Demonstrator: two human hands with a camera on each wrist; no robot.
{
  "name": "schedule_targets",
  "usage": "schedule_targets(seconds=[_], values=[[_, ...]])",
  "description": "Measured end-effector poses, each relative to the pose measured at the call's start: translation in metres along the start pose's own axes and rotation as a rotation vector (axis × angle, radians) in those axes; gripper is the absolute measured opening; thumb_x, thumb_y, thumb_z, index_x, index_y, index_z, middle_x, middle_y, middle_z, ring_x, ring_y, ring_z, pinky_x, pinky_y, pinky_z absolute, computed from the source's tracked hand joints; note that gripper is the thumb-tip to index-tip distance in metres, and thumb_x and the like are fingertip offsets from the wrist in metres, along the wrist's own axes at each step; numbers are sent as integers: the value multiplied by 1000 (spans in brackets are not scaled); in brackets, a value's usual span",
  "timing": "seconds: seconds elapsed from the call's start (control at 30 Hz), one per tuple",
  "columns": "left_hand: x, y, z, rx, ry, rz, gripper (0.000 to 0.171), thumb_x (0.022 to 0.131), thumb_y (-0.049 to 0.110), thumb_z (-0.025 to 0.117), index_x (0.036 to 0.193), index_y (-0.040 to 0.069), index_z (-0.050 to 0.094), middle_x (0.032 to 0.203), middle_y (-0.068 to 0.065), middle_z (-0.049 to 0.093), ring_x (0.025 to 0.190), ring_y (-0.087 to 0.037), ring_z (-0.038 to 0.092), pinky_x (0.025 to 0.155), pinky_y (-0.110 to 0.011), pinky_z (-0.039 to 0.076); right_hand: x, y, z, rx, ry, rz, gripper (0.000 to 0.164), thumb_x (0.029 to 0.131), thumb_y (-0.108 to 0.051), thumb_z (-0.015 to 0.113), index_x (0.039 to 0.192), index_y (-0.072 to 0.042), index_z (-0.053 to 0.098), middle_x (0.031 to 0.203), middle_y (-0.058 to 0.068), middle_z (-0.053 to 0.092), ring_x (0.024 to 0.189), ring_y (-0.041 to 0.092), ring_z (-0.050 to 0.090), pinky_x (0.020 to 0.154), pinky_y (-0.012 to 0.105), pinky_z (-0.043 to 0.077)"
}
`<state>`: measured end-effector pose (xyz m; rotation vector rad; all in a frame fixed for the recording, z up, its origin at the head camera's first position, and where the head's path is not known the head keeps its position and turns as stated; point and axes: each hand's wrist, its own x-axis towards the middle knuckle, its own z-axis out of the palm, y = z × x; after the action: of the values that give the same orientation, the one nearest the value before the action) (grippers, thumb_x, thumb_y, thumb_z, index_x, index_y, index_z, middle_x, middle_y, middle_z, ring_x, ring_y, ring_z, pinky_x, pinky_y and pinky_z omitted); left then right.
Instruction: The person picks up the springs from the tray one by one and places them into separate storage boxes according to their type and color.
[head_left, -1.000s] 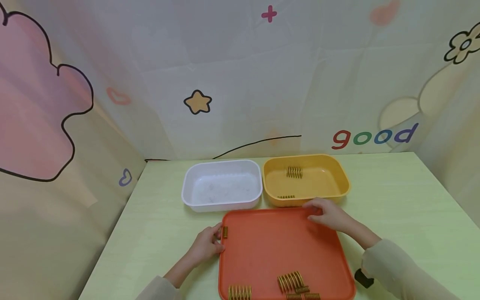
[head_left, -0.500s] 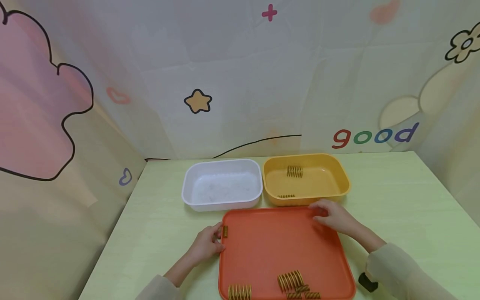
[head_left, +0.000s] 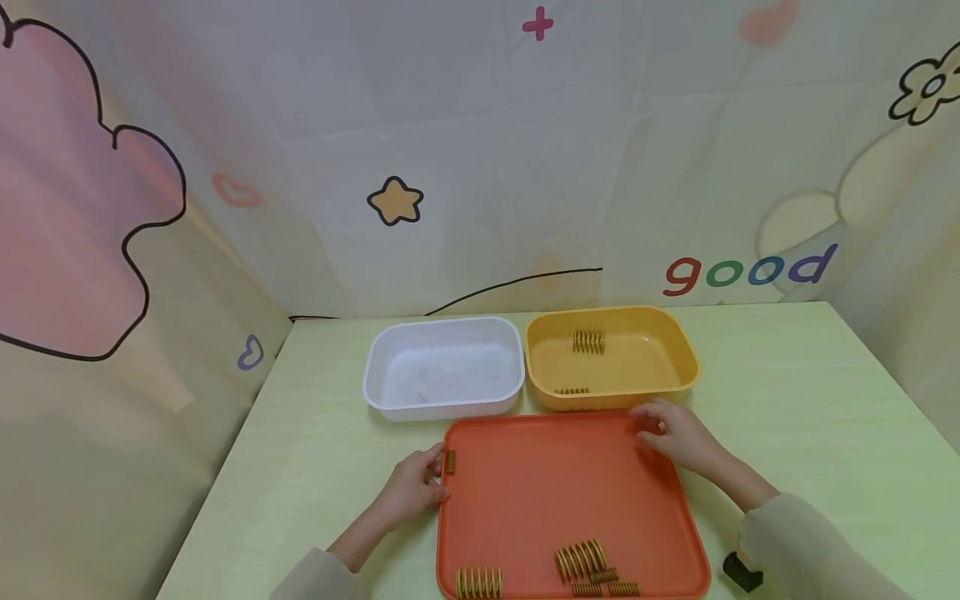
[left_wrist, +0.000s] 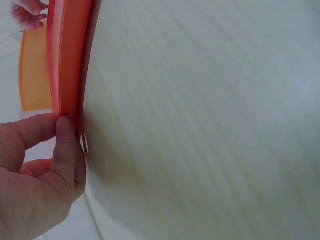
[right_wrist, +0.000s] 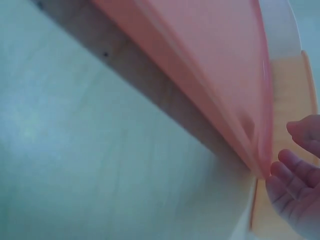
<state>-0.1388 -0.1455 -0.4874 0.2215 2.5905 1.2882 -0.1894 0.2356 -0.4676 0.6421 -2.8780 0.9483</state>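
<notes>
In the head view a flat red-orange tray [head_left: 555, 500] lies on the table. My left hand [head_left: 411, 490] grips its left rim; the left wrist view shows the thumb and fingers [left_wrist: 65, 145] pinching the edge. Just inside that rim lies a small brass coil spring [head_left: 450, 462]. My right hand [head_left: 681, 435] is at the far right corner, thumb apart from the loosely bent fingers [right_wrist: 280, 195], whose tips are right at the corner in the right wrist view. A large coil spring [head_left: 478, 583] lies at the near left, another large spring [head_left: 580, 561] with several small ones [head_left: 624, 590] near the middle.
Behind the tray stand a white bin [head_left: 442, 371] and, to its right, a yellow bin [head_left: 637, 358] with two springs [head_left: 588, 342] in it. A printed curtain [head_left: 480, 167] hangs behind the table [head_left: 795, 375]. Something black [head_left: 742, 572] shows below the right sleeve.
My right hand has slid rightward along the tray's far edge to its corner. My left hand, the tray and the springs stay put.
</notes>
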Motion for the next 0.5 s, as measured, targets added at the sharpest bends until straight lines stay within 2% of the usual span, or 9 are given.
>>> schedule_targets(seconds=[0.23,0.5], values=[[1,0,0,1,-3,-22,69,69,-8,65,131,-6,36,84,-8,44,63,-11,47,52,-18,41,-4,3,3,-9,48,7,23,71,2,64,95,2,62,86,11,57,75,22,52,59,29,44],[1,-1,1,7,7,-12,68,68,-8,65,130,-6,37,83,-8,44,62,-12,44,51,-17,39,-6,8,4,28,82,66,29,69,7,62,98,4,61,92,17,55,76,30,58,61,36,49]])
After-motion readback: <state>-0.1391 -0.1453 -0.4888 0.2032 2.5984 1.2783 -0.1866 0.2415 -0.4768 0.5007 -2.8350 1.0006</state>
